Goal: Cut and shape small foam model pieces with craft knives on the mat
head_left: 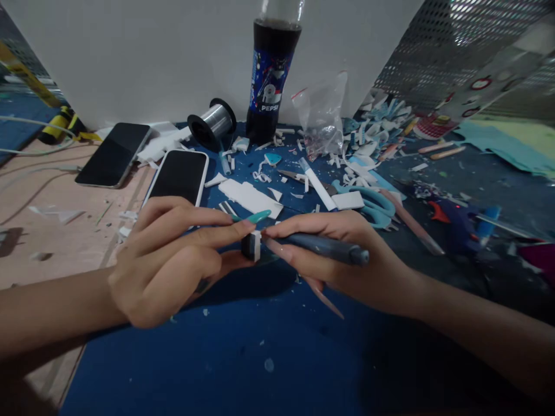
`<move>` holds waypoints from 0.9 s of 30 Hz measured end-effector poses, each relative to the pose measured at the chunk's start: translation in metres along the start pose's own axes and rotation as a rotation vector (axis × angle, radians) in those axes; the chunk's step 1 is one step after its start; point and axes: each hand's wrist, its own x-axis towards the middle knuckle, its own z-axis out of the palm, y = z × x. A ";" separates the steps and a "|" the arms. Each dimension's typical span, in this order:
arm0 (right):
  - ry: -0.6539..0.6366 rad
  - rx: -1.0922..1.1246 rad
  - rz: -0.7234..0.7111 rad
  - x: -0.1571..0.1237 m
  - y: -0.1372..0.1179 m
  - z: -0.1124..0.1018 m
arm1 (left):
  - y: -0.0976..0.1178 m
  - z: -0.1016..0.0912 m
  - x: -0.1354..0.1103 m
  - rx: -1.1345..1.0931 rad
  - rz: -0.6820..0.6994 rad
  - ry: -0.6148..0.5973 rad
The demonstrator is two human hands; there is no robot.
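Between the fingertips of my left hand is a small block, dark on one side and white on the edge toward my right hand. My right hand is closed around a dark pen in a writing grip. The pen's tip end is hidden by my fingers, right beside the block's white edge; I cannot tell whether it touches. Just beyond my fingers lie a flat white offcut, a white marker and blue-handled scissors.
A Pepsi bottle stands at the back beside a wire spool and a clear plastic bag. Two phones, one black and one white-edged, lie at left. A scrap heap and a glue gun are at right.
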 end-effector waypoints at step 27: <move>0.006 0.019 0.094 0.000 -0.006 0.000 | -0.001 0.006 -0.006 -0.016 0.018 -0.008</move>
